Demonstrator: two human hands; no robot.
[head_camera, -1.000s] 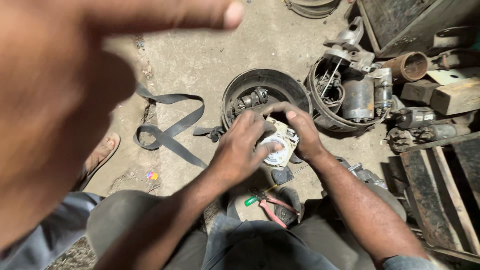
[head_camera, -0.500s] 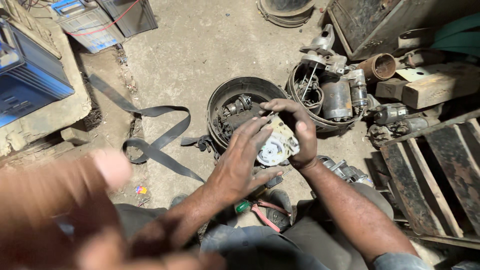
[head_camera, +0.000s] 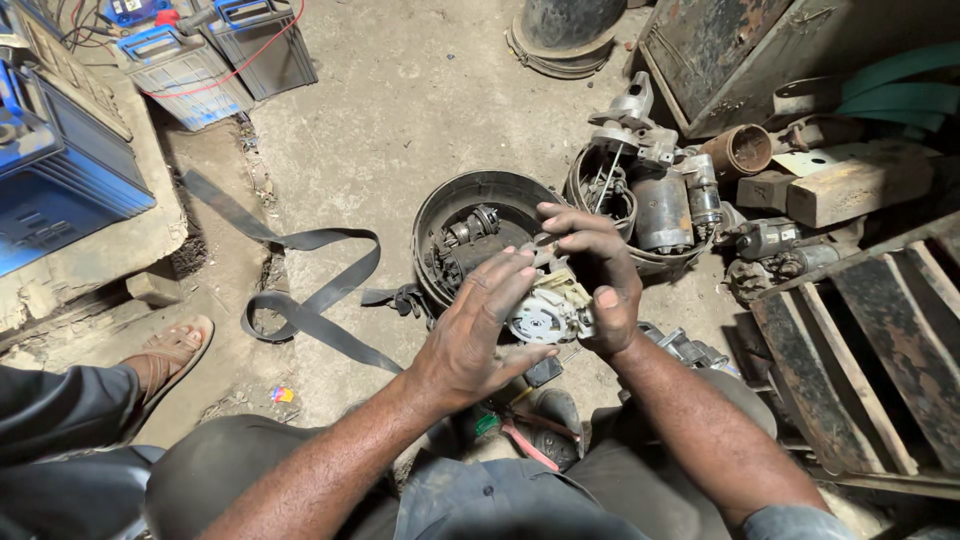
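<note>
The right hand (head_camera: 600, 275) has its fingers (head_camera: 606, 300) clamped around the far side of a small round silver-grey metal motor end-cap with pale plastic fittings (head_camera: 545, 310), held in the air above the person's lap. The left hand (head_camera: 480, 335) lies with its palm and spread fingers (head_camera: 510, 272) flat against the near side of the same part, pressing rather than pinching.

Compared with half a second ago, the blurred hand of another person that swept across the lower left of the view has gone. The two working hands hold the part much as before, the left one a little flatter against it. The work on the part looks uninterrupted and the view of it is now open.

Just beyond the fingers sits a round black rubber tub holding dark metal motor parts (head_camera: 470, 235), and beside that a second tub with a grey cylindrical starter motor (head_camera: 660, 205) standing in it. Below the hands, near the knees, lie red-handled pliers (head_camera: 530, 445). To the left of the fingers a long grey webbing strap (head_camera: 310, 270) loops over the concrete floor (head_camera: 420, 100), and further left a sandalled foot (head_camera: 165, 355) of another person rests at the edge. Far left stand blue and black car batteries (head_camera: 60, 170); far right, a rusty wooden pallet (head_camera: 870, 350). Nothing blocks the hands, though loose parts crowd the floor close around them.
</note>
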